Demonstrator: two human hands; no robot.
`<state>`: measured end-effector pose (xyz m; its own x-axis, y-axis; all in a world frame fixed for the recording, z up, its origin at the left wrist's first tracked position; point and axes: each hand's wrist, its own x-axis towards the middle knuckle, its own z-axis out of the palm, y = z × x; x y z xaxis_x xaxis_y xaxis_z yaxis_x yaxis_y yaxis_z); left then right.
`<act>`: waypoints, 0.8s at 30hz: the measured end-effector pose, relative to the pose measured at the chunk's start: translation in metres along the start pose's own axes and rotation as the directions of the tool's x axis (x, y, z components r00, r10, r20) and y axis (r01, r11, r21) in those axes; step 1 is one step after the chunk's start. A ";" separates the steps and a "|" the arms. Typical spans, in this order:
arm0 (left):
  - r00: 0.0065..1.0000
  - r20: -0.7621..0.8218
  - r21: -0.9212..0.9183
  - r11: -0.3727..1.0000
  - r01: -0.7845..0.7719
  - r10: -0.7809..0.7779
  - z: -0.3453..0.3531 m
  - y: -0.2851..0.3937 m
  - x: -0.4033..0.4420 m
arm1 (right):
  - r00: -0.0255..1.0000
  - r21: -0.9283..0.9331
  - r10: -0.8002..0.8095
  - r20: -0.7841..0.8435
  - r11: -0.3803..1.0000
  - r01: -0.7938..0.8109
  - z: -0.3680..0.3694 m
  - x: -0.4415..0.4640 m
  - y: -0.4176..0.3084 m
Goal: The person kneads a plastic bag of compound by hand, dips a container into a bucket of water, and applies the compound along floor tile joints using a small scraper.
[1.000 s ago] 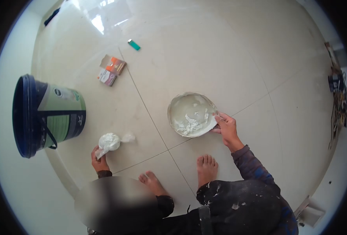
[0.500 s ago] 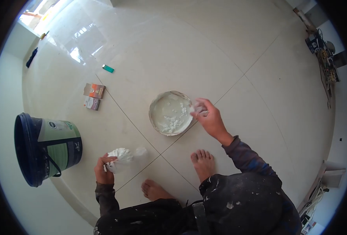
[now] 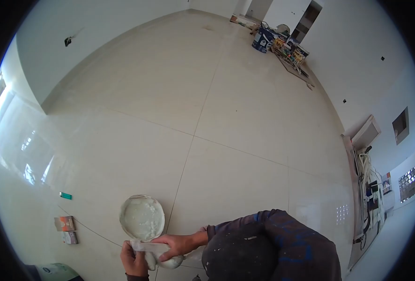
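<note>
A clear plastic bag with white powder point(image 3: 171, 263) is held between my two hands, just below the bowl. My left hand point(image 3: 132, 260) is closed on the bag's twisted end, fingers curled. My right hand point(image 3: 177, 246) wraps over the bag from the other side, its thumb lying across the plastic. Close in front of both hands a round, white-crusted bowl point(image 3: 122, 216) rests on the tiled floor. Pale wet material and white lumps point(image 3: 144, 218) lie inside it.
A green lighter point(image 3: 65, 195) and two small cardboard boxes point(image 3: 66, 224) lie on the floor to the left. Part of a bucket point(image 3: 57, 271) shows at the bottom left. Buckets and tools point(image 3: 277, 40) are piled along the far wall; cables point(image 3: 369, 178) lie at the right wall.
My view has swung up and right. My right hand has left the bowl's rim and come to the bag, which both hands now grip close together.
</note>
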<state>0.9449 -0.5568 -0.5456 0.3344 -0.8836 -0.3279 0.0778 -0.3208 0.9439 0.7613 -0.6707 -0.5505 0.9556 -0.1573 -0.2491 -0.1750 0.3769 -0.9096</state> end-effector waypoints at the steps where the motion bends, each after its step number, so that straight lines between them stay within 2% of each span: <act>1: 1.000 0.001 -0.017 1.000 0.016 -0.016 0.006 -0.004 -0.001 | 0.998 0.094 0.055 0.002 0.994 -0.055 -0.003 -0.007 0.003; 2: 1.000 0.007 -0.031 0.999 0.031 -0.031 0.009 -0.007 0.000 | 0.998 0.103 0.057 0.000 0.993 -0.057 -0.005 -0.010 0.008; 4: 0.997 0.023 -0.052 0.996 0.072 -0.071 0.016 -0.012 0.001 | 0.990 0.365 0.139 -0.025 0.923 -0.120 -0.008 -0.012 0.015; 7: 0.990 0.045 -0.073 0.988 0.139 -0.136 0.024 -0.018 -0.001 | 0.973 0.368 0.213 -0.085 0.915 -0.168 -0.018 -0.009 0.021; 8: 0.987 0.050 -0.076 0.985 0.155 -0.151 0.026 -0.020 0.000 | 0.972 0.366 0.227 -0.061 0.911 -0.189 -0.019 -0.009 0.018; 11: 0.977 0.049 -0.093 0.973 0.213 -0.209 0.034 -0.030 -0.001 | 0.925 0.405 0.352 -0.141 0.873 -0.271 -0.026 -0.006 0.015; 13: 0.978 0.072 -0.071 0.978 0.199 -0.193 0.039 -0.044 0.002 | 0.886 0.468 0.452 -0.103 0.808 -0.358 -0.032 -0.002 0.014; 16: 0.975 -0.015 -0.090 0.972 0.218 -0.220 0.049 -0.036 0.006 | 0.819 0.576 0.570 -0.061 0.690 -0.438 -0.040 0.008 -0.012; 18: 0.964 -0.037 -0.112 0.960 0.257 -0.263 0.043 -0.056 0.011 | 0.816 0.614 0.578 -0.027 0.654 -0.443 -0.045 0.021 0.010; 20: 0.984 -0.067 -0.138 0.978 0.154 -0.164 0.057 -0.063 0.012 | 0.820 0.587 0.566 -0.086 0.694 -0.418 -0.052 0.012 0.005; 24: 0.981 -0.038 -0.109 0.976 0.186 -0.191 0.054 -0.058 0.019 | 0.807 0.586 0.585 -0.087 0.685 -0.434 -0.058 0.017 0.010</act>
<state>0.8962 -0.5735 -0.6090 0.3490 -0.7922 -0.5006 0.2409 -0.4404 0.8649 0.7625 -0.7221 -0.5833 0.6478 0.0146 -0.7616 -0.3954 0.8610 -0.3198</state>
